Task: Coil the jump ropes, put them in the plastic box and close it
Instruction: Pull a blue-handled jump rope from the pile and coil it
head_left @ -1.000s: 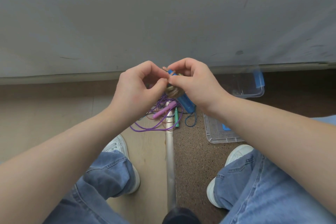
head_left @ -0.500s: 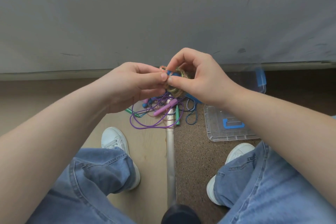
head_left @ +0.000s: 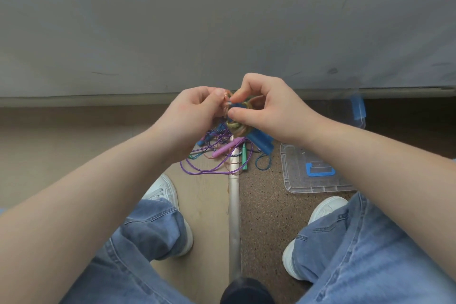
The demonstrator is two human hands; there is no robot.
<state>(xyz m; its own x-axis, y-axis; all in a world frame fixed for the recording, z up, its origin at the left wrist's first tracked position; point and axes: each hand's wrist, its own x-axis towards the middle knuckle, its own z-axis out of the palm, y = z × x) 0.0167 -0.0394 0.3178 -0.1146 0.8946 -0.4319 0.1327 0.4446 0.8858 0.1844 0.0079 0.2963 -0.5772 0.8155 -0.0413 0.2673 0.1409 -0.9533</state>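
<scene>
Head view: the left hand (head_left: 190, 116) and the right hand (head_left: 269, 108) meet in the air above the floor, fingertips pinched together on a small, tightly wound coil of amber rope (head_left: 238, 127). Each grip is clenched on that coil, which hangs just below the thumbs with a blue handle (head_left: 262, 142) poking out down to the right.

Below it, on the floor, lies a loose tangle of uncoiled ropes (head_left: 217, 155): a purple cord, a blue-and-white braided one, a thin dark-blue loop, and pink and green handles. How many ropes that makes I cannot tell, perhaps three or four.

To the right lies one clear lid with a blue latch (head_left: 318, 170), flat on the speckled floor. Farther off, against the wall, is one clear plastic box (head_left: 357, 111), mostly hidden by the right forearm.

The risk, I judge, is the coil springing open: it is stiff, small and held only by fingertips, so a slip while tucking the end would let the turns unwind. It could also snag the tangle beneath when carried to the box.
</scene>
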